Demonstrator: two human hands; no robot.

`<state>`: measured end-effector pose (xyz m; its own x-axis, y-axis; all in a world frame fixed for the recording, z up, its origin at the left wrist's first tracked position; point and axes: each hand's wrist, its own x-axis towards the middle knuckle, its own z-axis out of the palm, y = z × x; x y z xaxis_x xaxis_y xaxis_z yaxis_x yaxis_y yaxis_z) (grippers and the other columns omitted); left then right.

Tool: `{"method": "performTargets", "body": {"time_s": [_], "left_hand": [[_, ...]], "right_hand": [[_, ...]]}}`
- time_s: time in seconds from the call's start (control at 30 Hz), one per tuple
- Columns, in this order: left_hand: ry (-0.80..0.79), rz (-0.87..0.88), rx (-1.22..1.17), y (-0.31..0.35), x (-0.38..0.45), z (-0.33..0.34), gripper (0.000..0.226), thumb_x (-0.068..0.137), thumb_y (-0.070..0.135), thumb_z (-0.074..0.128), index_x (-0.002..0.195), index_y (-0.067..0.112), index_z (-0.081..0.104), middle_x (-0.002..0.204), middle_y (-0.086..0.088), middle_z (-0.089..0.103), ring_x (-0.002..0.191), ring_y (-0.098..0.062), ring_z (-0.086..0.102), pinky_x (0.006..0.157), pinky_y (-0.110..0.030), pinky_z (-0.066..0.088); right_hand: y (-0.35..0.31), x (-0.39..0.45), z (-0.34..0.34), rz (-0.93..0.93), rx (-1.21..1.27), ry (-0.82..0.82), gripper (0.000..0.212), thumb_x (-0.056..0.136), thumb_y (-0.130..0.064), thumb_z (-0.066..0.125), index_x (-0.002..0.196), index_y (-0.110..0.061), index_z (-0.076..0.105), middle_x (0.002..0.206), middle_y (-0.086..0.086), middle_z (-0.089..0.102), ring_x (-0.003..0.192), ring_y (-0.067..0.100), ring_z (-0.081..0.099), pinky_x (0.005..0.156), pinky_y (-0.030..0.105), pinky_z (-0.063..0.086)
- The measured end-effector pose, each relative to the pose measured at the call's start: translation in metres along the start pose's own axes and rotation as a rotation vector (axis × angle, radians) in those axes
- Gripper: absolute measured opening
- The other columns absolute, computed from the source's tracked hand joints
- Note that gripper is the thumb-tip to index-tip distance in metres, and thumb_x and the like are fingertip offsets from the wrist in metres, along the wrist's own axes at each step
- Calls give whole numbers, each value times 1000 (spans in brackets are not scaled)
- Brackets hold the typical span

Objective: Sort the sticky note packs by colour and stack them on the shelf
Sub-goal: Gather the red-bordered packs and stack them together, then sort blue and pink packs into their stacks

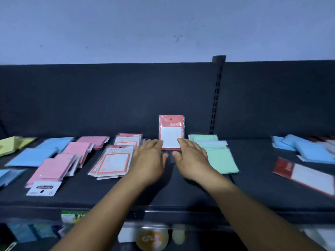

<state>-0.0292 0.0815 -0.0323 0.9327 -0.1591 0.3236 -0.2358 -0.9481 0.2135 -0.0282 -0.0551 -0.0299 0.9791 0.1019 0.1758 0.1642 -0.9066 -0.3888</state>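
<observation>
Red-topped glossy plastic pack (171, 132) stands upright vs dark back panel, mid shelf (253, 178). Left hand (149, 160) & right hand (193, 159) flank it, fingers straight, loosely together, pinching nothing.

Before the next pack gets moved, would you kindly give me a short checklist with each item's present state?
1. Red-header pack stands upright against the back panel: ok.
2. Left hand free, fingers straight: ok.
3. Right hand free: ok.
4. Hands clear of the upright pack: cannot tell, fingertips overlap its lower corners.
5. Green stack single-coloured: ok.
6. Pink stack squared up: not ok, packs fanned out.
</observation>
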Motion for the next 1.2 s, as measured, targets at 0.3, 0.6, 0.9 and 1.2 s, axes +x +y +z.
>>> {"method": "performTargets", "body": {"time_s": [0.3, 0.6, 0.9, 1.2], "left_hand": [[-117, 226, -57, 105, 16, 34, 55, 100, 37, 36, 150, 17, 26, 155, 1, 29, 143, -18, 23, 116, -31, 16], [-175, 341, -100, 209, 24, 59, 56, 101, 36, 36, 151, 15, 22, 157, 1, 26, 145, -17, 20, 117, -30, 14], [-224, 294, -143, 309, 52, 88, 54, 99, 35, 40, 148, 16, 29, 152, 0, 36, 140, -18, 29, 113, -30, 20], [-356, 117, -147, 382, 92, 122, 53, 97, 41, 43, 141, 12, 37, 129, -8, 58, 120, -26, 51, 99, -38, 42]], "right_hand": [[97, -40, -45, 216, -43, 42, 55, 102, -36, 32, 152, -19, 20, 159, -3, 19, 146, 16, 11, 117, 33, 6], [194, -72, -92, 310, -63, 52, 56, 101, -39, 34, 152, -19, 21, 159, -3, 21, 146, 17, 14, 119, 34, 9], [294, -84, -142, 377, -63, 40, 58, 99, -41, 37, 150, -18, 23, 154, 0, 31, 143, 21, 24, 115, 36, 16], [368, -60, -165, 449, 37, -17, 62, 97, -36, 46, 150, -15, 22, 149, 7, 37, 138, 29, 31, 111, 39, 30]]}}
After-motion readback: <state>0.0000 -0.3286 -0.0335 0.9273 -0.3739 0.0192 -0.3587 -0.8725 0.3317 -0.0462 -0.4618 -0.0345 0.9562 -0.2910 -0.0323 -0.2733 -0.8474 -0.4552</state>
